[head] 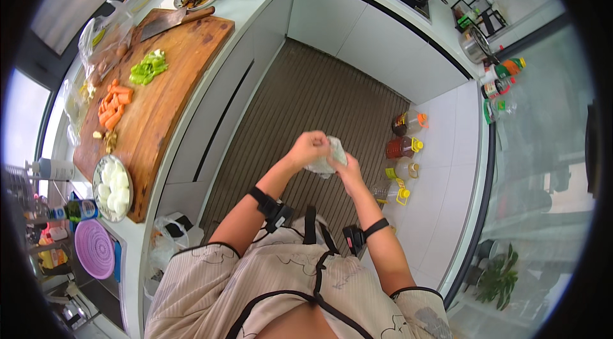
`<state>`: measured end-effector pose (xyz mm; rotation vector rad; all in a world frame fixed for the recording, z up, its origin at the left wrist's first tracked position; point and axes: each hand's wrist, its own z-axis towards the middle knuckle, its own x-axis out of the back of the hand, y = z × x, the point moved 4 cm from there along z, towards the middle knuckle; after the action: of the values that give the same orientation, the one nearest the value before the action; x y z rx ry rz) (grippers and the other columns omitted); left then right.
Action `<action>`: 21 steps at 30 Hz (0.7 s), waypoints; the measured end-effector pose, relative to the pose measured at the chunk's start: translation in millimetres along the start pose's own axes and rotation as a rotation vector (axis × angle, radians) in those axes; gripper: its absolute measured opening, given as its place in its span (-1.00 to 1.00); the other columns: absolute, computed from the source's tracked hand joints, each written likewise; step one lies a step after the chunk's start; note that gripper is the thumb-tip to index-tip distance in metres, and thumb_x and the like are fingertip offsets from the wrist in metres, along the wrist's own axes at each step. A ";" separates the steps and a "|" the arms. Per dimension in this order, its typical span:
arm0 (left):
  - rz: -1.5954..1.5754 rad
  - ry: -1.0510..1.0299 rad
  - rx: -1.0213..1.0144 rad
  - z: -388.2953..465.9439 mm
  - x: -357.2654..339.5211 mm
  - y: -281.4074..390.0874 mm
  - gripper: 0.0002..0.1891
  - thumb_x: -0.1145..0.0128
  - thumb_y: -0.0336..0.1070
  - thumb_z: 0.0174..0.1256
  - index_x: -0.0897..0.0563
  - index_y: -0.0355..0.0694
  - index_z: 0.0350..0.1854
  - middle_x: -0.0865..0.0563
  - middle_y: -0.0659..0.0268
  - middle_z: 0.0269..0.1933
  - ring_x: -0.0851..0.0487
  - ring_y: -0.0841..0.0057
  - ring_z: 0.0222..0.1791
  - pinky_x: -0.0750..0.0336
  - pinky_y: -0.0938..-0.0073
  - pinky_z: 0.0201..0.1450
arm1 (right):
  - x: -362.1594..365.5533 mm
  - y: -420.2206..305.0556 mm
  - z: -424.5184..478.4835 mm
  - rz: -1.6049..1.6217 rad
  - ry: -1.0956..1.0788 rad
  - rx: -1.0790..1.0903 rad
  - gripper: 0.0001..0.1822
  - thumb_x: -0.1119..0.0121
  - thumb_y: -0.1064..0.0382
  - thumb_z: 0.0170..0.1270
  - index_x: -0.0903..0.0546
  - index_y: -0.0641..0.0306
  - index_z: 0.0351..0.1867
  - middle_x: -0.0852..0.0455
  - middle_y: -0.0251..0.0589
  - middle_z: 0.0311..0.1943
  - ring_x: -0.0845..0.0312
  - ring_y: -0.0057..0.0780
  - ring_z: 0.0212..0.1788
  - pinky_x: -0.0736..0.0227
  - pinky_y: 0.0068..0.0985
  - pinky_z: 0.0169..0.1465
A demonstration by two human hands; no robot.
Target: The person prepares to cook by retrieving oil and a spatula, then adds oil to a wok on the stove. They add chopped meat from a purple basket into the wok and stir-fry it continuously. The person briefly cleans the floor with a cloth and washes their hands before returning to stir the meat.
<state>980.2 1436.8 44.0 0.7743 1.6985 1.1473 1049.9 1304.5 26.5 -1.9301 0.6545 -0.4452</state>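
Both hands are in front of my body, above the floor. My right hand (349, 172) holds the lower right side of a pale greenish-white crumpled bundle (336, 150), perhaps a cloth or a bag; its exact kind is unclear. My left hand (311, 148) is slightly blurred, with bent fingers against the bundle's left side. Whether those fingers grip it or only touch it is hard to make out. Black straps with small devices sit on both forearms.
Left, a wooden cutting board (191, 71) bears a cleaver (165, 24), chopped green pepper (148, 67), carrot pieces (115, 104) and a plate of peeled eggs (114, 186). A purple colander (95, 249) is by the sink. Several bottles (400, 147) stand on the floor at right.
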 end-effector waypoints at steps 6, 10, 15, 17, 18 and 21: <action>0.008 0.463 -0.053 146.4 89.2 17.1 -0.72 -0.21 -0.38 -0.03 -0.51 -0.38 -0.26 -0.63 0.13 -0.30 -0.57 0.51 -0.30 -0.44 0.54 -0.26 | 13.3 -64.4 152.7 0.285 0.165 0.000 -0.58 -0.10 0.11 0.15 -0.38 0.30 -0.03 -0.54 -0.26 -0.24 -0.49 -0.52 -0.28 -0.42 -0.57 -0.32; 0.214 0.634 0.135 221.8 152.0 2.4 -0.56 -0.21 -0.24 -0.02 -0.46 -0.35 -0.08 -0.59 0.08 -0.18 -0.55 0.39 -0.17 -0.43 0.48 -0.16 | 50.8 -67.2 269.6 0.159 0.208 -0.079 -0.53 -0.06 0.10 0.17 -0.29 0.25 0.05 -0.50 -0.22 -0.23 -0.45 -0.52 -0.36 -0.41 -0.51 -0.44; 0.227 0.841 0.346 309.7 234.3 -64.6 -0.56 -0.16 -0.14 0.02 -0.47 -0.30 -0.07 -0.60 0.13 -0.24 -0.55 0.41 -0.23 -0.41 0.48 -0.16 | 102.3 -45.3 435.8 0.015 0.296 -0.231 -0.57 0.04 0.19 0.24 -0.23 0.23 0.11 -0.44 -0.16 -0.07 -0.45 -0.30 -0.12 -0.50 -0.34 -0.27; 0.207 0.871 0.427 341.8 253.0 -83.1 -0.54 -0.14 -0.15 0.04 -0.44 -0.29 -0.03 -0.59 0.10 -0.18 -0.55 0.33 -0.17 -0.40 0.42 -0.11 | 121.3 -33.4 491.2 -0.013 0.283 -0.308 -0.58 0.06 0.18 0.25 -0.23 0.17 0.12 -0.44 -0.16 -0.06 -0.46 -0.28 -0.13 -0.51 -0.33 -0.28; 0.197 0.879 0.474 355.8 258.9 -95.2 -0.53 -0.13 -0.16 0.04 -0.43 -0.29 -0.01 -0.58 0.08 -0.15 -0.54 0.29 -0.14 -0.39 0.40 -0.09 | 131.7 -27.8 522.8 -0.060 0.299 -0.334 -0.59 0.08 0.19 0.26 -0.22 0.12 0.13 -0.44 -0.16 -0.06 -0.45 -0.25 -0.12 -0.52 -0.31 -0.29; 0.556 0.769 0.563 406.8 277.9 -131.0 -0.50 -0.09 -0.18 0.07 -0.35 -0.26 0.08 -0.54 0.03 -0.05 -0.50 0.18 -0.05 -0.38 0.29 -0.03 | 150.3 -13.0 592.4 -0.109 0.388 -0.416 -0.58 0.11 0.17 0.27 -0.22 0.19 0.13 -0.44 -0.12 -0.06 -0.45 -0.24 -0.12 -0.52 -0.33 -0.30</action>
<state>1248.3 1771.4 -231.8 1.3208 2.6159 1.4725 1507.5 1633.6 -210.2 -2.3029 0.9522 -0.8166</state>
